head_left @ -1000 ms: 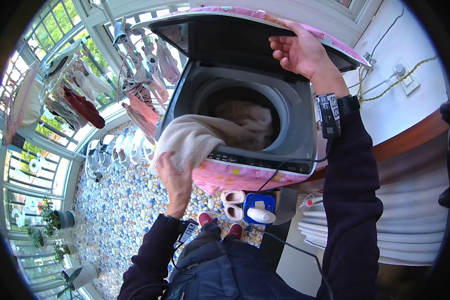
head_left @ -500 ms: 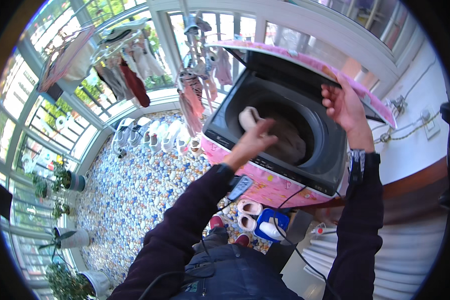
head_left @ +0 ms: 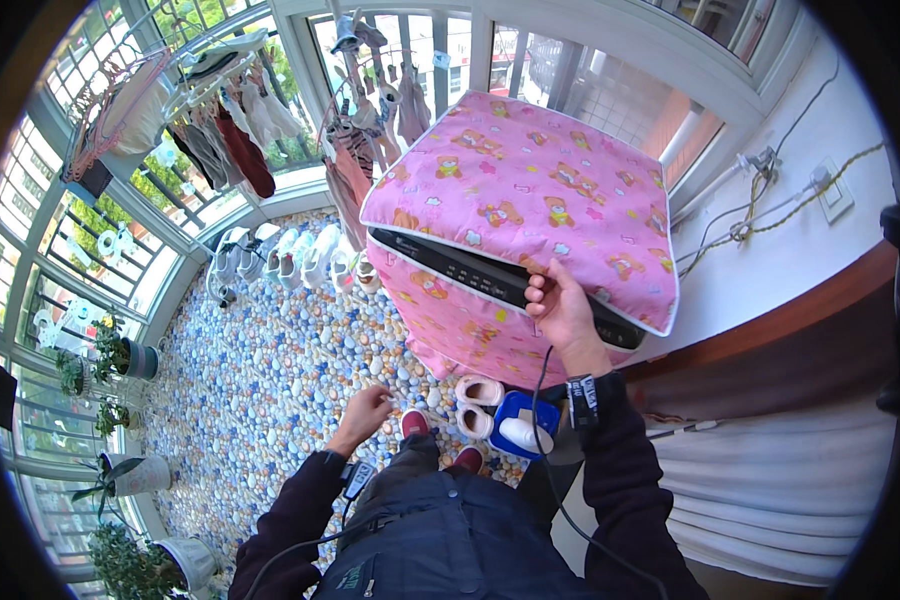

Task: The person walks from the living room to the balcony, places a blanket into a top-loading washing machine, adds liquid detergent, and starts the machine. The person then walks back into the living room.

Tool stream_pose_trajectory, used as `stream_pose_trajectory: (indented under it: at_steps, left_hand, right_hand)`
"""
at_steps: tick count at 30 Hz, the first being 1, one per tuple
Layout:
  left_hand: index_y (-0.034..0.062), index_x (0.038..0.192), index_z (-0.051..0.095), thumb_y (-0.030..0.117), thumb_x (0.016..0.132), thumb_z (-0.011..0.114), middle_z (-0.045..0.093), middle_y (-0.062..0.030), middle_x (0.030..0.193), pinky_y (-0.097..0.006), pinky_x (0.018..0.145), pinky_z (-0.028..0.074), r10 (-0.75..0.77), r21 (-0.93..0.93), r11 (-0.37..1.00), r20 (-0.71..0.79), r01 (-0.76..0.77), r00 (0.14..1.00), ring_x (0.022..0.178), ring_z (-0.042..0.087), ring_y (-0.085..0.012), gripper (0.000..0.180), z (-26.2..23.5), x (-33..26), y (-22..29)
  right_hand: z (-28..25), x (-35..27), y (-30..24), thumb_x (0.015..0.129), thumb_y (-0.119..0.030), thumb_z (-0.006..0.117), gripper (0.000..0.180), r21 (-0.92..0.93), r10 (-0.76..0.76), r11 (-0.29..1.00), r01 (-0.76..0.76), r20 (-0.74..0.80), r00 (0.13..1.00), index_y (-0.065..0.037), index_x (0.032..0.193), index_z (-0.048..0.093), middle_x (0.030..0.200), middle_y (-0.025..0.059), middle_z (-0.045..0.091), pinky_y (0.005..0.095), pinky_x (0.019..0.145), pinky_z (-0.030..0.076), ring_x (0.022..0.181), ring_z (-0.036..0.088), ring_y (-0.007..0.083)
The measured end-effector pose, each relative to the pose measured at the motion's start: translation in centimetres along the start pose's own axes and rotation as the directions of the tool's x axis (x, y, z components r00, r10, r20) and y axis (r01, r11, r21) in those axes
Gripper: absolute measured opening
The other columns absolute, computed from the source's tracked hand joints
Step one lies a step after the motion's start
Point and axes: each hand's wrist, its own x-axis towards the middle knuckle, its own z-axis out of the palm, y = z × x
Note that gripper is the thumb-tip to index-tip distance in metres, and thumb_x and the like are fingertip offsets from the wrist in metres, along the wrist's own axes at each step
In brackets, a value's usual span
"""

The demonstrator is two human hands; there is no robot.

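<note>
A top-loading washing machine in a pink, bear-printed fabric cover stands ahead of me. Its covered lid lies nearly down, with a narrow gap showing the dark control panel along the front. At that front edge, my right hand has its thumb over the lid's white-piped rim and its fingers curled in front. Low over the pebble-patterned floor, left of the machine, hangs my left hand, fingers curled in and nothing visible in it. The tub and the laundry inside are hidden by the lid.
Several shoes line the far window wall. Clothes on hangers hang at upper left, potted plants stand at left. Pale slippers and a blue basin sit before the machine. Cords run along the right wall.
The lid has swung down from upright over the tub, my right hand moving down and left with it. My left hand has left the tub and dropped toward me, left of the machine.
</note>
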Motion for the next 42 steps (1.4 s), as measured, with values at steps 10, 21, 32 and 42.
stream_pose_trajectory:
  at_steps: [10,21,32,42]
  left_hand:
    - [-0.0018,0.109,0.061,0.012,0.091,0.059,0.068,-0.0101,0.085,-0.027,0.057,0.053,-0.416,-0.395,0.820,0.084,0.413,0.906,0.070,0.068,-0.0161,0.023,0.6,-8.9,-10.0]
    - [-0.0013,0.112,0.058,0.013,0.092,0.058,0.066,-0.0098,0.088,-0.030,0.057,0.057,-0.558,-0.415,0.697,0.197,0.584,0.806,0.068,0.068,-0.0187,0.025,0.1,-12.1,-15.8]
    - [-0.0004,0.110,0.059,0.014,0.092,0.058,0.067,-0.0107,0.087,-0.031,0.056,0.056,-0.546,-0.312,0.709,0.324,0.632,0.773,0.069,0.068,-0.0188,0.023,-3.1,-8.0,-20.7]
    - [-0.0021,0.110,0.059,0.013,0.092,0.056,0.067,-0.0113,0.086,-0.033,0.055,0.057,-0.521,-0.113,0.787,0.404,0.607,0.751,0.068,0.068,-0.0215,0.023,-4.1,-3.5,-21.0]
  right_hand:
    - [-3.9,-4.1,3.5,0.098,-0.030,0.055,0.025,-0.204,0.082,0.975,-0.092,-0.058,0.995,-0.007,0.107,0.062,0.073,-0.0032,0.055,0.0257,0.053,0.043,0.063,0.053,0.0112]
    - [-12.5,-11.7,7.3,0.098,-0.023,0.054,0.019,-0.264,0.020,0.960,-0.089,-0.254,0.967,-0.006,0.103,0.062,0.076,-0.0012,0.056,0.0275,0.056,0.044,0.066,0.054,0.0123]
    - [-22.0,-23.4,21.8,0.094,-0.020,0.059,0.011,-0.093,0.143,0.943,-0.320,-0.756,0.639,-0.010,0.088,0.062,0.072,-0.0007,0.058,0.0285,0.056,0.049,0.063,0.058,0.0123]
    - [-21.3,-29.2,30.5,0.095,-0.017,0.055,0.010,-0.142,0.131,0.874,-0.464,-0.851,0.508,-0.009,0.091,0.059,0.072,0.0010,0.057,0.0281,0.055,0.050,0.060,0.057,0.0121]
